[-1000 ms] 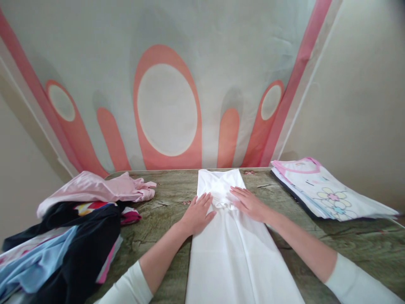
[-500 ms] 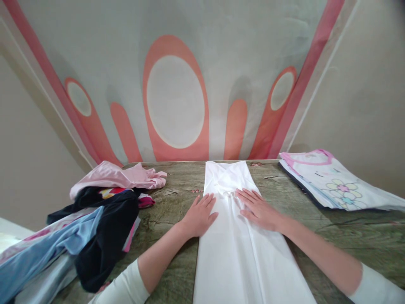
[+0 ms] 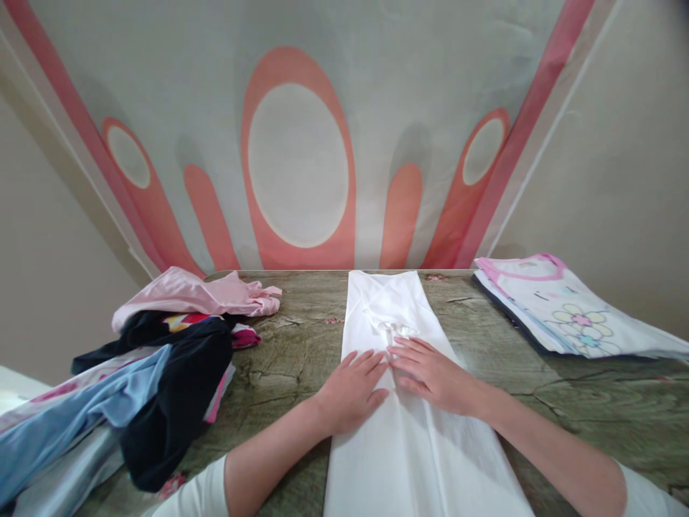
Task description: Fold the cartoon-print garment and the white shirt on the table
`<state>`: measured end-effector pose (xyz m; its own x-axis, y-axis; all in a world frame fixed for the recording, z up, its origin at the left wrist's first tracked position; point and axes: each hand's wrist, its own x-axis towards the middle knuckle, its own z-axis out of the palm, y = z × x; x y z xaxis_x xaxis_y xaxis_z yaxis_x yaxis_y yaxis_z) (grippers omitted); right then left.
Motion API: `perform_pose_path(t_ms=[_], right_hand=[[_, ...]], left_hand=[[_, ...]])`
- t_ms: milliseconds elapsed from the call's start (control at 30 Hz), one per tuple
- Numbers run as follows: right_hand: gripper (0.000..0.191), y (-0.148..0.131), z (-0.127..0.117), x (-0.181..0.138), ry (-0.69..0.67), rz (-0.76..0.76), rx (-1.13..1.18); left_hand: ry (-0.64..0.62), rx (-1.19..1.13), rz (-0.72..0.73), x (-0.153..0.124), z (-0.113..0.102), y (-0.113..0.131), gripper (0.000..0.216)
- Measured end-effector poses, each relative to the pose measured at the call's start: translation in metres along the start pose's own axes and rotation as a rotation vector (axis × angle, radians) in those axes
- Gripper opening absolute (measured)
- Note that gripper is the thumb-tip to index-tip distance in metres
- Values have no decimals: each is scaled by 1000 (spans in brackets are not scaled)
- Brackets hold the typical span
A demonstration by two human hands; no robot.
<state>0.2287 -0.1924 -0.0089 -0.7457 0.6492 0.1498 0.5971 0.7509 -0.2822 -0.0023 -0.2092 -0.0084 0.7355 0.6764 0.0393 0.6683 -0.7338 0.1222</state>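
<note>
A long white garment, folded into a narrow strip, lies lengthwise down the middle of the wood-patterned table. My left hand rests flat on its left part, fingers stretched out and close together. Beside it my right hand also lies flat on the cloth, fingers extended toward the left. The fingertips of the two hands nearly meet just below a small white bow on the garment. Neither hand holds anything.
A jumbled heap of clothes, pink, black and light blue, covers the table's left side. A neat stack of folded garments with a flower print lies at the right. A wall hanging with orange ovals rises behind the table.
Both hands have slid along the white garment toward me and come closer together, from beside the bow to below it. The camera has tilted slightly.
</note>
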Motion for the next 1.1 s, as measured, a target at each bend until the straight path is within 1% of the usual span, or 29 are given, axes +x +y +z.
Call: perform_pose_path(t_ms=[133, 267, 333, 467, 633, 733, 833, 900, 1000, 1100], right_hand=[[35, -1, -1, 0, 51, -11, 56], [41, 2, 1, 0, 120, 29, 124], [44, 4, 2, 1, 85, 28, 128], [46, 5, 4, 1, -33, 37, 97], [48, 6, 7, 0, -65, 41, 97], [49, 6, 10, 0, -65, 38, 98], [49, 8, 9, 0, -46, 35, 83], [48, 13, 6, -3, -15, 42, 71], [48, 24, -3, -10, 46, 93, 57], [50, 32, -7, -23, 70, 159, 36]], left_hand=[[38, 11, -12, -1, -1, 10, 43], [29, 21, -5, -3, 0, 15, 46], [4, 22, 3, -3, 1, 15, 51], [-54, 24, 18, -8, 0, 15, 63], [-96, -23, 66, -22, -6, 21, 70], [-125, -65, 116, -30, -13, 22, 68], [-135, -90, 141, -33, -19, 17, 59], [-119, -87, 113, -34, -21, 10, 54], [-86, -53, 45, -37, -20, -1, 51], [-88, -23, 46, -42, -16, -8, 49]])
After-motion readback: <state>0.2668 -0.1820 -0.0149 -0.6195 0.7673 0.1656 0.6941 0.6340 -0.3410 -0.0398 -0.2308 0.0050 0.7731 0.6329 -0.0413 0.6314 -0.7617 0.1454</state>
